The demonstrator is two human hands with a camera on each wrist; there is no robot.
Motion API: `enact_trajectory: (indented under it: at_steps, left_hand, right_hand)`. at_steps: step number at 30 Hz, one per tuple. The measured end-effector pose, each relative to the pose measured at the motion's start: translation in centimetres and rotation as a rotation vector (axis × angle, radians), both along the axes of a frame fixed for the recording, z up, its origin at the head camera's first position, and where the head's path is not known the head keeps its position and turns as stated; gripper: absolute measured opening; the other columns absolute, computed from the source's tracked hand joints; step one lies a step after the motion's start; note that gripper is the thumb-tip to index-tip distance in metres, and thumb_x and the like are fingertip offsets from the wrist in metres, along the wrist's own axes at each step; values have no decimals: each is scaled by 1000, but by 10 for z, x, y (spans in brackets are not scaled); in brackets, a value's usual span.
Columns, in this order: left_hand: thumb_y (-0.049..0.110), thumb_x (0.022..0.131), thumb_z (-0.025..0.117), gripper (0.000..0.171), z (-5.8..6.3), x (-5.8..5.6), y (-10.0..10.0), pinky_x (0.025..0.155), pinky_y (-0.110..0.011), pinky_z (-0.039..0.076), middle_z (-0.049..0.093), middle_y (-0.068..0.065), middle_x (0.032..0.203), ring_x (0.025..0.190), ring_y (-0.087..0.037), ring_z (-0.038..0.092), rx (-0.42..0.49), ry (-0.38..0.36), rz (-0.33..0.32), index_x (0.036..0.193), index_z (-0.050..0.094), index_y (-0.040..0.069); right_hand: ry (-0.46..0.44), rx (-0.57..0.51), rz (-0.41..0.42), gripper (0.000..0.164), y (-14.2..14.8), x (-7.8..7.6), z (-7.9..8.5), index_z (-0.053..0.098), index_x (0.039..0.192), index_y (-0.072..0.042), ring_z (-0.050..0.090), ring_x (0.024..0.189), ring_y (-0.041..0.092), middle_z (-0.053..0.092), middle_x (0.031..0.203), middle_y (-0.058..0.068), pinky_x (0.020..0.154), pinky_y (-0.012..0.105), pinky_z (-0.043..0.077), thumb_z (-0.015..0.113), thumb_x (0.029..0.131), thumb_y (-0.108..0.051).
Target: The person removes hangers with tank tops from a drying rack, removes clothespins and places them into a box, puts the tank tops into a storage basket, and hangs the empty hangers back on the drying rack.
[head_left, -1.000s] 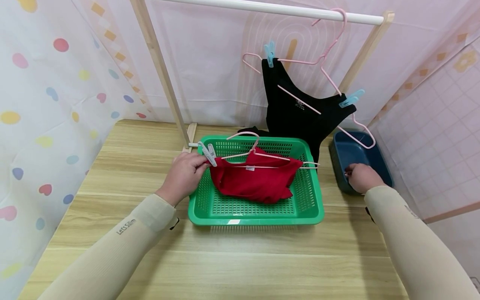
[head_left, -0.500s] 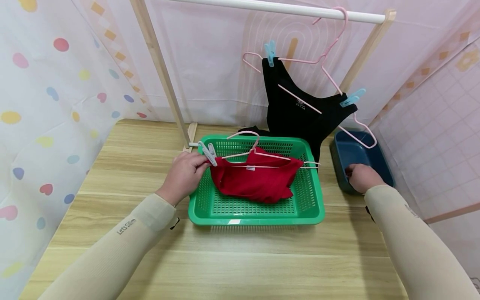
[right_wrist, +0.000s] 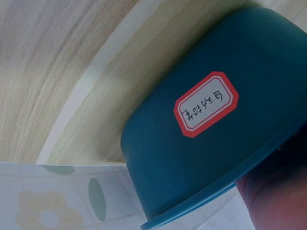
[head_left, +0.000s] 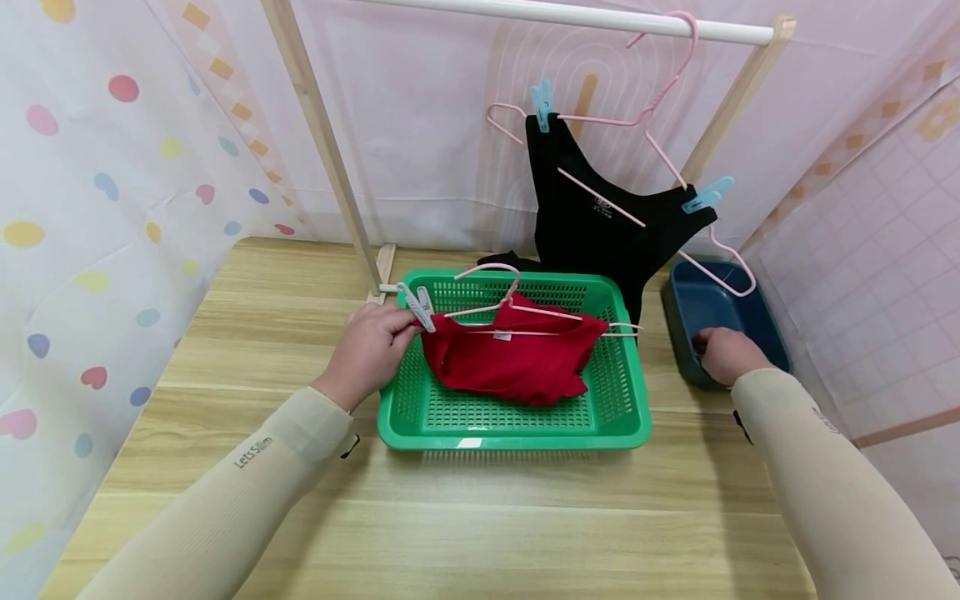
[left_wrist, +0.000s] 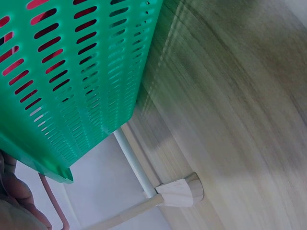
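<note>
My left hand pinches the left shoulder of a red top at the end of a pink hanger. A pale grey clothespin is clipped on that same shoulder. Top and hanger lie over a green perforated basket, with the hanger's right end reaching past its rim. My right hand reaches over the near left rim into a dark blue bin; its fingertips are hidden, and I cannot tell what they hold. In the right wrist view, the blue bin's outer wall bears a red-edged label.
Behind the basket stands a wooden rack with a white rod. A black top hangs there on a pink hanger, held by a left blue clothespin and a right one. Printed curtains enclose the wooden table.
</note>
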State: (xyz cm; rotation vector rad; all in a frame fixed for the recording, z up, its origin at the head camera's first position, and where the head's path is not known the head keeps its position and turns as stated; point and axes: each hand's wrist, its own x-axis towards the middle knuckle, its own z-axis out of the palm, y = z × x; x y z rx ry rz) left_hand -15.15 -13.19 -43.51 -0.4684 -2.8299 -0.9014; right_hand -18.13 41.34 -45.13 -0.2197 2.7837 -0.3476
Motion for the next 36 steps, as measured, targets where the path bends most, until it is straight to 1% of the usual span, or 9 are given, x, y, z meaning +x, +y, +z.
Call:
enact_trajectory:
  at_steps: [4,11,17,21,24,26,31,34,36]
  left_hand:
    - [15,104,66,23,0,0,0,101,-57,42,78,-11,119,108,-33,63,-1,2,-1,123,78,10]
    - [15,104,66,23,1,1,1,101,-57,42,78,-12,119,110,-34,64,0,5,-2,123,78,10]
    - [16,104,67,23,1,0,1,102,-56,42,78,-11,121,111,-33,65,4,8,-8,123,78,10]
    - [16,104,67,23,0,-1,2,102,-57,42,78,-11,121,112,-33,65,0,9,-12,123,78,10]
    - [16,104,67,23,0,-1,2,102,-57,42,78,-11,121,112,-34,65,-3,10,-13,122,78,10]
    - [16,104,67,22,0,-1,2,103,-57,42,78,-11,121,112,-34,65,-4,8,-13,122,79,10]
    - [17,104,66,23,1,-1,2,104,-58,41,77,-11,124,113,-34,64,-1,-3,-8,123,78,11]
    - [17,104,66,24,2,-1,1,105,-59,40,76,-11,126,114,-35,64,0,-11,-3,124,78,11]
    - [17,104,66,24,2,0,1,106,-59,40,76,-11,127,115,-35,63,2,-18,-1,124,78,10]
  right_hand:
    - [3,-2,7,33,1,-1,0,65,126,10,65,113,52,68,123,33,100,66,50,50,100,-4]
    - [9,19,35,28,0,-2,1,66,121,9,67,103,48,70,114,32,94,66,51,52,100,-3]
    - [6,27,35,29,-2,-1,3,66,122,9,67,105,49,69,116,33,95,65,52,52,100,-3]
    - [4,33,-18,33,-7,-1,8,64,130,7,63,117,53,67,127,34,101,67,49,51,103,-7]
    - [1,44,-64,37,-14,0,17,61,136,7,60,124,55,64,134,34,105,67,47,51,105,-10]
    - [7,61,-65,36,-22,2,26,61,136,7,61,122,54,65,133,34,103,67,49,53,105,-10]
    - [42,101,1,33,-51,11,52,65,130,5,67,112,50,70,124,30,96,64,52,56,105,-14]
    - [68,102,36,31,-76,20,70,68,128,2,69,108,45,72,120,27,93,63,53,58,105,-16]
    - [103,95,76,29,-93,26,81,69,126,2,70,104,42,73,117,25,91,61,55,61,104,-16]
